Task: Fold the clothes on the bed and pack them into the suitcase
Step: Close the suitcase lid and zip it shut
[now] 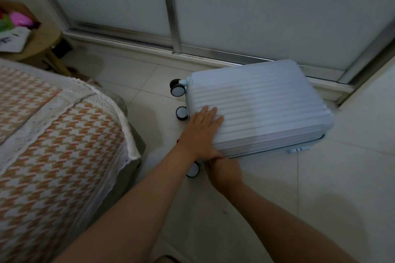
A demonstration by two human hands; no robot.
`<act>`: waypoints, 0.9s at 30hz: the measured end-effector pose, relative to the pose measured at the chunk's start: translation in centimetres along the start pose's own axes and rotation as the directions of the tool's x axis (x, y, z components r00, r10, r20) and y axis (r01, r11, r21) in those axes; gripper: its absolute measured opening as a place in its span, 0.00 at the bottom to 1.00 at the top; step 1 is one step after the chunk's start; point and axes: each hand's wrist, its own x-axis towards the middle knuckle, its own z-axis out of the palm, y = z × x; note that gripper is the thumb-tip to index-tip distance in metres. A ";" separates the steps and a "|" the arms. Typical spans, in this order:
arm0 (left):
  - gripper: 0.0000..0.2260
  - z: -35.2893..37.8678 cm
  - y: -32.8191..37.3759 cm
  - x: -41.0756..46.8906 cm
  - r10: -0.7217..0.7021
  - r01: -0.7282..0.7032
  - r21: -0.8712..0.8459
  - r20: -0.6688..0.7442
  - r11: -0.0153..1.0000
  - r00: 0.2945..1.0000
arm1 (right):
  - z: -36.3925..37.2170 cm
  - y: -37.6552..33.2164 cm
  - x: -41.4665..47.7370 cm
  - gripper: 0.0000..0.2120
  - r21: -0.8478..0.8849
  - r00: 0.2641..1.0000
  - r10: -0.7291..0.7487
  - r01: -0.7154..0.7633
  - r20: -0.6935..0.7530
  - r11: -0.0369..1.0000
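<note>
A pale blue ribbed suitcase [260,102] lies flat and closed on the tiled floor, its wheels pointing left. My left hand [202,132] presses flat on the lid near its front left corner, fingers straight. My right hand [224,172] is at the suitcase's front edge just below that corner, fingers tucked against the seam and hidden from view. The bed [53,134] with an orange and white houndstooth cover fills the left side. No clothes show on the part of the bed in view.
Sliding frosted-glass doors [235,6] with a metal track run behind the suitcase. A round wooden side table [42,42] with a box of colourful items stands at the far left. White floor tiles [320,188] lie to the right of my arms.
</note>
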 end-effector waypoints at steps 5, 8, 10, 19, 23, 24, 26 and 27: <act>0.45 0.6 -0.9 0.6 0.080 -0.077 0.064 -0.046 0.995 0.996 | 0.2 1.0 -0.6 0.05 0.060 0.974 -0.124 0.138 -0.190 0.989; 0.42 0.5 -1.7 0.9 0.103 -0.096 0.077 -0.101 0.992 0.990 | 0.3 3.2 -1.2 0.11 -0.002 0.962 -0.085 0.088 -0.258 0.996; 0.41 0.4 -2.5 1.1 0.110 -0.099 0.082 -0.148 0.992 0.983 | 0.1 5.8 -1.2 0.18 0.011 0.958 0.028 -0.026 -0.285 1.000; 0.45 0.2 0.8 3.3 0.047 -0.046 0.009 -0.124 0.999 0.991 | -6.0 13.1 0.6 0.16 0.030 0.961 -0.024 0.033 -0.277 0.999; 0.49 -0.1 6.3 7.6 0.069 -0.069 0.057 0.000 0.996 0.998 | -11.3 16.6 2.8 0.09 0.061 0.858 0.039 -0.010 -0.512 0.998; 0.50 0.0 7.1 8.5 0.066 -0.069 0.094 0.033 0.993 0.997 | -11.9 17.9 3.5 0.15 0.085 0.861 0.141 -0.114 -0.488 0.990; 0.49 0.3 7.7 9.6 0.048 -0.059 0.151 0.073 0.987 0.996 | -12.5 20.8 4.8 0.27 0.156 0.881 0.387 -0.357 -0.271 0.921; 0.47 0.5 7.6 9.7 0.046 -0.058 0.166 0.075 0.984 0.996 | -12.7 22.1 5.3 0.33 0.203 0.872 0.478 -0.451 -0.109 0.869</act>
